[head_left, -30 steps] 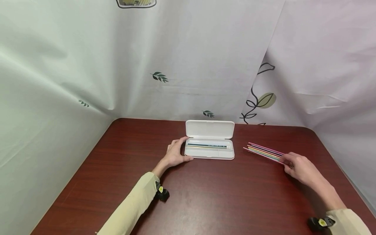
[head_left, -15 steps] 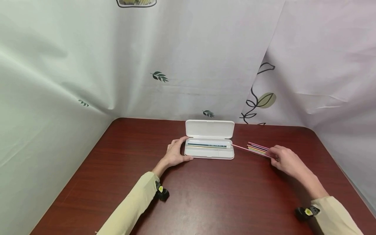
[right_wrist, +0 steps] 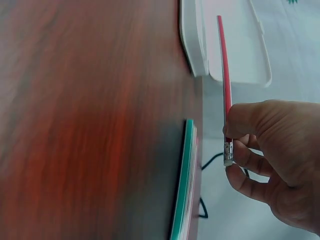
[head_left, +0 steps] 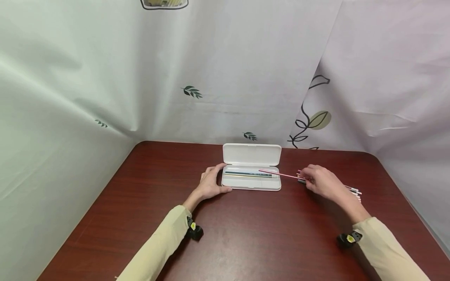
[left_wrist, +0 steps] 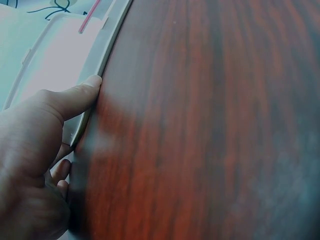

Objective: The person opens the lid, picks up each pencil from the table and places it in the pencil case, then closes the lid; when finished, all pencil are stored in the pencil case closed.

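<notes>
A white pencil case [head_left: 252,154] lies with its lid raised near the table's back edge. Inside it rest a few pencils [head_left: 246,174], dark blue and pale ones. My left hand [head_left: 209,183] holds the case's left end, the thumb on its front edge in the left wrist view [left_wrist: 82,97]. My right hand [head_left: 325,184] pinches a pink pencil [right_wrist: 224,65] close to its eraser end. In the head view that pencil's far tip overlaps the right part of the case. Below the right hand, partly hidden by it, more pencils [head_left: 353,191] lie on the table.
The dark red-brown wooden table [head_left: 246,230] has rounded back corners. Pale cloth [head_left: 228,78] with leaf prints hangs behind it and along its sides. In the right wrist view, a green pencil [right_wrist: 183,175] lies outermost in the loose bunch.
My right hand has lifted the pink pencil off the bunch and carried it left, its tip now over the case. The left hand has stayed on the case.
</notes>
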Motion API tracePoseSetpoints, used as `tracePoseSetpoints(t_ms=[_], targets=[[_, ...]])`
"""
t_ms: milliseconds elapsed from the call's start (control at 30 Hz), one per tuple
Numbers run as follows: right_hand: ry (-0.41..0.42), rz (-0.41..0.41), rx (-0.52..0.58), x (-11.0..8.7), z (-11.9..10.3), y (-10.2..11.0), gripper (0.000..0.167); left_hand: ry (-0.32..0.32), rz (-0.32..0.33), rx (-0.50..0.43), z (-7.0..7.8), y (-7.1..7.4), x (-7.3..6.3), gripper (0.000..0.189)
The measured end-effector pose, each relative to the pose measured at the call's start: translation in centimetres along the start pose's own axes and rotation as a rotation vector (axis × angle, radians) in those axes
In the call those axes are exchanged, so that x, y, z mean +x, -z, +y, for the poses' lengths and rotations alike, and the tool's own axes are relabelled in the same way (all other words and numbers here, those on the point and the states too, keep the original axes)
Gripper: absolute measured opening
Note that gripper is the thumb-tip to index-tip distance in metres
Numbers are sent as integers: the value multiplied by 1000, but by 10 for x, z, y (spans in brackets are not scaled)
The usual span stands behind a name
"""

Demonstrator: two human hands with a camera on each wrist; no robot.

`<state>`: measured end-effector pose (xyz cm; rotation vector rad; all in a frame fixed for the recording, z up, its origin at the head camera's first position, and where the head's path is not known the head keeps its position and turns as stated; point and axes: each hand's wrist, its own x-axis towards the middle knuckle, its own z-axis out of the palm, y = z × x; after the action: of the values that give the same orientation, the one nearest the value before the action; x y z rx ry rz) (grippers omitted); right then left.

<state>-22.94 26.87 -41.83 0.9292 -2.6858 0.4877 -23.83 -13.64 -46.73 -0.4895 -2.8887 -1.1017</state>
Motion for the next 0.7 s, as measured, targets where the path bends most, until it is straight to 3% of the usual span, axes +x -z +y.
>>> tracePoseSetpoints(t_ms=[700], targets=[[25,-47,27,46,-25,-23,21,-14,0,11,0,1,1,88]])
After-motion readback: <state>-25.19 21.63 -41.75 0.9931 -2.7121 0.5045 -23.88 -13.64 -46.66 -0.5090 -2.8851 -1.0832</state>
